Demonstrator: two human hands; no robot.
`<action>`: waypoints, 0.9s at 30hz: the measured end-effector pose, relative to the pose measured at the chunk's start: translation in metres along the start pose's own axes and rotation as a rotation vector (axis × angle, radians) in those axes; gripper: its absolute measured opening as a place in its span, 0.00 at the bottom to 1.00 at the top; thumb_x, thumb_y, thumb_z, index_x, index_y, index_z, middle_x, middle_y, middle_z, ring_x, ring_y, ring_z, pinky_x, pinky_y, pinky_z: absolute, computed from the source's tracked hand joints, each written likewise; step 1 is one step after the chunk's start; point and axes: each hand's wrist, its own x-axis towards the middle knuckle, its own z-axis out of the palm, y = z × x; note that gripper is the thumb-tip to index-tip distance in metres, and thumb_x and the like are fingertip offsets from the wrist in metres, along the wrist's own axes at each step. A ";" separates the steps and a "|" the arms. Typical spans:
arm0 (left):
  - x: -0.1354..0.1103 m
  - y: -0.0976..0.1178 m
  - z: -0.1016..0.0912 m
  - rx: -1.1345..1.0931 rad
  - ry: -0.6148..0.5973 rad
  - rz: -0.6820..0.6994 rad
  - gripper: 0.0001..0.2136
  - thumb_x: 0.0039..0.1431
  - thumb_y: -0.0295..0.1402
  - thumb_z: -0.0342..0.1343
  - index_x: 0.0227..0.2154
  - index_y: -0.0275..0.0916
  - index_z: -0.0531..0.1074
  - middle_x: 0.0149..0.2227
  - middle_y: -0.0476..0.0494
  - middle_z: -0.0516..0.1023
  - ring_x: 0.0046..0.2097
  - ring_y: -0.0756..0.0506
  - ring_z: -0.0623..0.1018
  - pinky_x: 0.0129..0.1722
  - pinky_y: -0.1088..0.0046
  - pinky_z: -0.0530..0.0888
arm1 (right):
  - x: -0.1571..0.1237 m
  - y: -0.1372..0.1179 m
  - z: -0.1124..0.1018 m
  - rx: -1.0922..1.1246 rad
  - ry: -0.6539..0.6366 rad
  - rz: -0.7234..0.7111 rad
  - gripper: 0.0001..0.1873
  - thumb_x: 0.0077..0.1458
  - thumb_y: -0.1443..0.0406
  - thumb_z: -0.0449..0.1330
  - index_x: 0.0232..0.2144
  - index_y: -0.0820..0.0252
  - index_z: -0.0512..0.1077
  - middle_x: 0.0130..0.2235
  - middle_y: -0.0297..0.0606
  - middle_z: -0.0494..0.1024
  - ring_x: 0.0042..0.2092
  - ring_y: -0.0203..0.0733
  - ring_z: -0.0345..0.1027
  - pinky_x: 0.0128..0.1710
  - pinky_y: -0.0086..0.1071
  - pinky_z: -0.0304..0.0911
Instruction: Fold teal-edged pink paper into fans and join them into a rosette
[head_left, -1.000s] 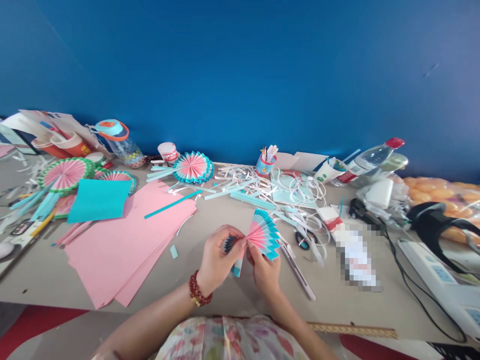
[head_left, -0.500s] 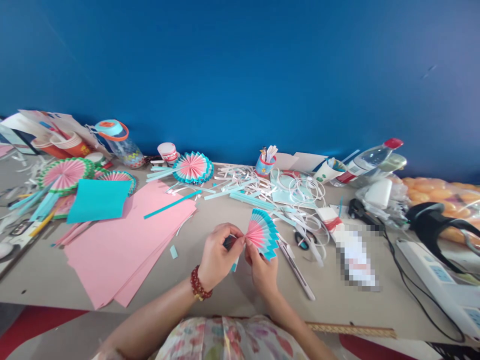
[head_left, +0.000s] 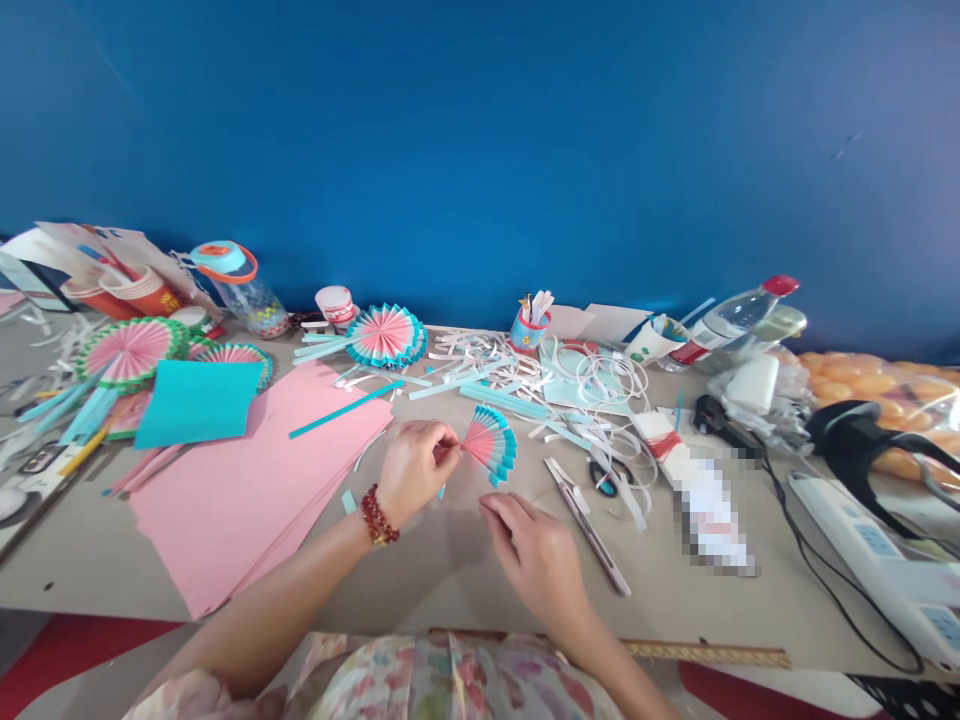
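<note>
My left hand pinches the narrow gathered end of a pleated paper fan, pink at the centre with pale blue and turquoise outer bands. The pleats spread to the right of the fingertips, held above the table. Below the fan, my right hand is apart from it, its fingers loosely stretched towards it and nothing visible in them. A slim utility knife lies to the right of that hand, with scissors partly under paper strips beyond it.
Pink sheets and a turquoise sheet lie on the left. Finished paper rosettes and a heap of white strips lie further back. A plastic bottle, black cable and power strip are at the right.
My right hand has let go of the fan and drawn back down and to the right. My left hand has moved the fan slightly left and up.
</note>
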 end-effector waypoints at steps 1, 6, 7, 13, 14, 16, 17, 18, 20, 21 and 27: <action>0.001 -0.001 -0.001 0.042 -0.011 0.029 0.03 0.56 0.27 0.56 0.29 0.41 0.72 0.29 0.47 0.79 0.35 0.44 0.77 0.44 0.64 0.69 | -0.001 -0.003 -0.007 -0.060 -0.005 -0.026 0.11 0.63 0.68 0.50 0.38 0.56 0.73 0.33 0.38 0.80 0.28 0.39 0.73 0.28 0.30 0.58; 0.000 0.002 -0.005 0.206 -0.087 0.161 0.06 0.57 0.24 0.52 0.29 0.41 0.71 0.29 0.48 0.78 0.33 0.45 0.75 0.54 0.58 0.64 | 0.002 -0.013 -0.050 -0.182 -0.094 -0.175 0.13 0.65 0.67 0.49 0.34 0.57 0.73 0.30 0.37 0.78 0.26 0.37 0.70 0.26 0.30 0.54; 0.000 0.004 -0.005 0.226 -0.111 0.194 0.06 0.57 0.24 0.51 0.29 0.41 0.71 0.29 0.48 0.77 0.33 0.45 0.75 0.55 0.57 0.64 | 0.007 -0.013 -0.058 -0.186 -0.110 -0.218 0.12 0.64 0.67 0.49 0.35 0.57 0.73 0.31 0.37 0.78 0.28 0.38 0.71 0.27 0.30 0.55; -0.006 0.017 -0.010 0.174 -0.294 0.360 0.07 0.59 0.25 0.50 0.28 0.40 0.71 0.28 0.47 0.75 0.33 0.45 0.74 0.56 0.57 0.63 | 0.063 0.012 -0.087 -0.088 -0.081 -0.268 0.13 0.64 0.62 0.53 0.36 0.53 0.78 0.35 0.38 0.80 0.34 0.40 0.72 0.32 0.29 0.59; -0.007 0.020 -0.012 0.147 -0.317 0.374 0.07 0.59 0.25 0.50 0.28 0.40 0.71 0.28 0.48 0.74 0.33 0.46 0.74 0.56 0.58 0.63 | 0.075 0.019 -0.088 -0.057 -0.084 -0.264 0.13 0.64 0.61 0.53 0.37 0.53 0.78 0.36 0.37 0.80 0.36 0.40 0.73 0.34 0.29 0.59; -0.008 0.025 -0.017 0.093 -0.357 0.406 0.07 0.59 0.25 0.51 0.29 0.40 0.71 0.28 0.48 0.75 0.33 0.46 0.74 0.58 0.58 0.61 | 0.097 0.033 -0.086 0.029 -0.099 -0.282 0.15 0.64 0.58 0.53 0.36 0.53 0.79 0.34 0.36 0.80 0.36 0.40 0.72 0.35 0.30 0.60; -0.009 0.027 -0.020 0.067 -0.375 0.422 0.07 0.60 0.26 0.51 0.29 0.41 0.72 0.29 0.48 0.76 0.33 0.47 0.75 0.59 0.58 0.60 | 0.107 0.039 -0.083 0.076 -0.140 -0.294 0.15 0.64 0.58 0.53 0.35 0.53 0.79 0.35 0.37 0.80 0.37 0.40 0.72 0.37 0.30 0.61; -0.009 0.030 -0.023 0.042 -0.390 0.436 0.07 0.60 0.26 0.51 0.29 0.41 0.72 0.29 0.48 0.77 0.34 0.47 0.75 0.60 0.58 0.60 | 0.115 0.045 -0.079 0.128 -0.162 -0.301 0.15 0.63 0.57 0.53 0.35 0.54 0.79 0.34 0.37 0.80 0.37 0.41 0.72 0.37 0.31 0.61; -0.009 0.034 -0.029 -0.011 -0.410 0.447 0.07 0.60 0.27 0.51 0.30 0.42 0.73 0.31 0.48 0.78 0.35 0.47 0.76 0.60 0.59 0.60 | 0.127 0.054 -0.070 0.218 -0.202 -0.291 0.16 0.62 0.56 0.55 0.34 0.54 0.79 0.33 0.37 0.80 0.36 0.41 0.71 0.39 0.32 0.61; -0.009 0.036 -0.032 -0.038 -0.411 0.443 0.07 0.60 0.27 0.51 0.31 0.42 0.72 0.31 0.49 0.79 0.35 0.48 0.76 0.61 0.60 0.60 | 0.131 0.058 -0.064 0.264 -0.212 -0.275 0.15 0.61 0.55 0.55 0.33 0.55 0.79 0.32 0.37 0.80 0.36 0.41 0.70 0.39 0.32 0.62; -0.007 0.041 -0.047 -0.197 -0.240 0.354 0.05 0.59 0.26 0.53 0.32 0.42 0.71 0.31 0.50 0.78 0.34 0.49 0.76 0.59 0.63 0.64 | 0.118 0.064 -0.022 0.644 -0.054 0.026 0.14 0.47 0.54 0.67 0.23 0.58 0.78 0.23 0.33 0.77 0.26 0.38 0.68 0.28 0.30 0.62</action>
